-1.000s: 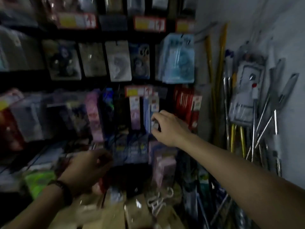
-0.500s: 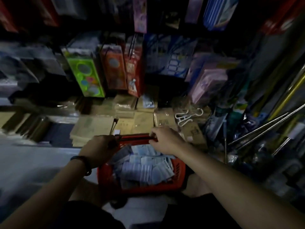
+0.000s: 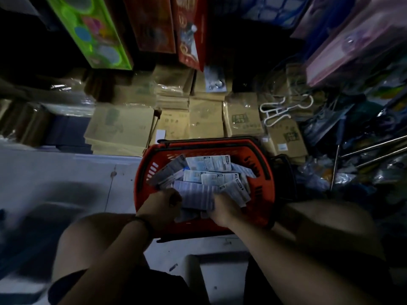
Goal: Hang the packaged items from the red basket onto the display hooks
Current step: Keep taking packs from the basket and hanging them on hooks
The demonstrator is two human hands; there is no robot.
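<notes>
A red basket (image 3: 263,172) was set on the pale tiled floor (image 3: 66,172), directly in front of the person's knees, with its black handle (image 3: 209,142) folded down along the far rim. The packaged items (image 3: 211,170), flat white and pale-blue carded packs, were heaped loosely inside the basket, overlapping at many angles; none was seen on a hook.

Both hands were lowered into the near side of the basket. The left hand (image 3: 160,208), with a dark wristband (image 3: 146,224) worn at the wrist, was curled around packs at the near-left edge of the heap. The right hand (image 3: 222,210) was closed on packs just beside it, and a white pack printed with grey stripes (image 3: 195,194) was held between the two hands. The fingertips were hidden under the packs, so exactly how many packs were gripped could not be told.

Beyond the basket, stacks of brown paper packets (image 3: 119,128) wrapped in clear film were laid in rows at floor level. White plastic hangers (image 3: 277,111) were left on top of the right-hand stacks. A bright green box (image 3: 92,36) and a red box (image 3: 189,29) were displayed above them, and pink packages (image 3: 343,47) were hung at the upper right. Metal rods (image 3: 374,148) were leaned across the clutter to the right of the basket.
</notes>
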